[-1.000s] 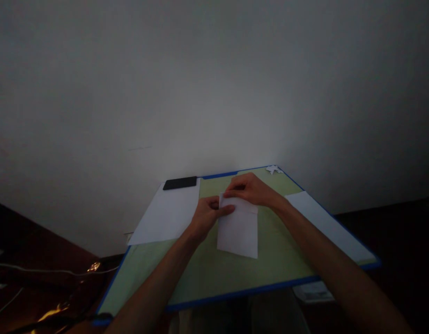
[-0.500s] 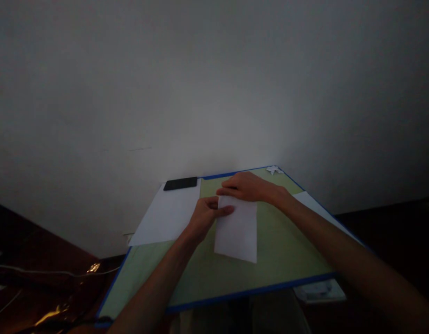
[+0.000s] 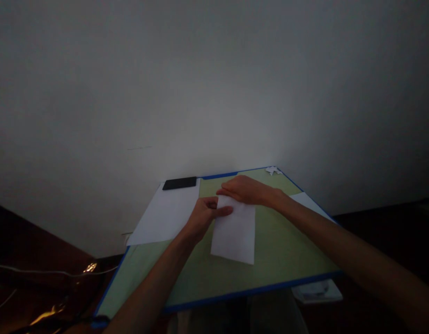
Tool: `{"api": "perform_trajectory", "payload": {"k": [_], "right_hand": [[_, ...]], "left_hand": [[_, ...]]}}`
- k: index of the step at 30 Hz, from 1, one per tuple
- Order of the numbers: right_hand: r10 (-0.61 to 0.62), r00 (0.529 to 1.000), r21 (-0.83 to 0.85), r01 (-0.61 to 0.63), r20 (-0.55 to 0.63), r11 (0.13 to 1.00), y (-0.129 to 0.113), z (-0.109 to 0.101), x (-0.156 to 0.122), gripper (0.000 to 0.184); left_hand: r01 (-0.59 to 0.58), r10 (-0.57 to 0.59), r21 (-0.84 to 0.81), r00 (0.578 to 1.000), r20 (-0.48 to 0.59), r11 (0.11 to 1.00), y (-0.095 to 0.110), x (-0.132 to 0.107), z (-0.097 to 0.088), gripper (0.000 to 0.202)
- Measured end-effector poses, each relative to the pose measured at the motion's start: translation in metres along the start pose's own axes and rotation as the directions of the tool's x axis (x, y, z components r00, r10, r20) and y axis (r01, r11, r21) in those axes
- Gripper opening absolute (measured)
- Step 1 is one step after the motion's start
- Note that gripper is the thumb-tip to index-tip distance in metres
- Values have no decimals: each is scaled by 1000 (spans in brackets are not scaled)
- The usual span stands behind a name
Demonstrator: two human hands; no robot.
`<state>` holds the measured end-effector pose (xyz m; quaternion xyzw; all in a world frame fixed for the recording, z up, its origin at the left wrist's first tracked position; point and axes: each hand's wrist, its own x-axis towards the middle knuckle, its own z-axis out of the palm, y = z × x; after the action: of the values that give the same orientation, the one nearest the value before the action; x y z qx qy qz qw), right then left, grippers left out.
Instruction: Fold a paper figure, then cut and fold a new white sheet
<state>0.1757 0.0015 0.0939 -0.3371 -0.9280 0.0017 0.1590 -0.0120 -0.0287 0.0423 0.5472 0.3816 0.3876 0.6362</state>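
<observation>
A white folded sheet of paper (image 3: 234, 234) lies on a green board with a blue edge (image 3: 284, 260). My left hand (image 3: 204, 214) pinches the sheet's top left corner, thumb on top and fingers curled. My right hand (image 3: 245, 189) lies flat across the sheet's far edge, fingers stretched out to the left and pressing down on the paper.
A larger white sheet (image 3: 167, 214) lies at the board's left, with a black phone (image 3: 179, 183) at its far end. Another white sheet (image 3: 307, 200) shows behind my right forearm. A small crumpled white paper shape (image 3: 273, 170) sits at the far corner. Cables (image 3: 43, 271) lie lower left.
My right hand has flattened and slid along the far edge of the folded sheet. The sheet has shifted slightly left and turned a little. My left hand keeps its grip on the corner.
</observation>
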Motion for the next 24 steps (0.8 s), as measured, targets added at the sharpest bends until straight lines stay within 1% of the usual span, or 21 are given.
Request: {"api": "perform_trajectory", "payload": {"k": [3,4,7,8,9,10,14,16,18,21,22,24], "right_hand": [[29,1000,40,-29,8,999,1,-2,1,36],[56,998,77,-57,9,995,2,-3,0,40],[218,976,218,-216,16,952,8,-7,-6,63],[265,964,251,-259,11,933,11,-8,-9,68],[285,958,263,-274,-4,925,14,-8,-12,68],[281,959,259,-266,-24,929,17,-7,-14,66],[167,984,202,-149,-70,968,22,0,-16,54],[143,986,208,-122,-88,970,21,3,-15,51],[130,986,240,-101,-105,965,20,5,-13,50],[100,988,288,-61,-122,956,19,5,-12,49],[90,988,301,-48,-128,952,19,5,-12,48],[77,988,316,-31,-134,948,19,6,-13,48]], "left_hand": [[-11,12,4,1000,-7,1000,-1,1,-2,32],[-16,16,9,1000,-9,1000,-1,1,-3,32],[-34,35,29,998,-50,999,0,1,-5,33],[-42,45,34,997,-65,999,1,1,-6,34],[-50,53,38,996,-74,998,1,1,-6,36],[-56,59,41,995,-79,998,2,1,-5,37],[-51,53,32,996,-69,998,4,1,-4,38],[-46,47,24,997,-57,999,4,0,-5,40],[-41,41,31,999,-18,999,5,0,-7,39],[-44,39,87,998,59,995,9,-1,-10,38],[-55,47,117,996,70,992,10,-1,-11,37],[-95,87,173,995,55,980,11,-1,-12,35]]}}
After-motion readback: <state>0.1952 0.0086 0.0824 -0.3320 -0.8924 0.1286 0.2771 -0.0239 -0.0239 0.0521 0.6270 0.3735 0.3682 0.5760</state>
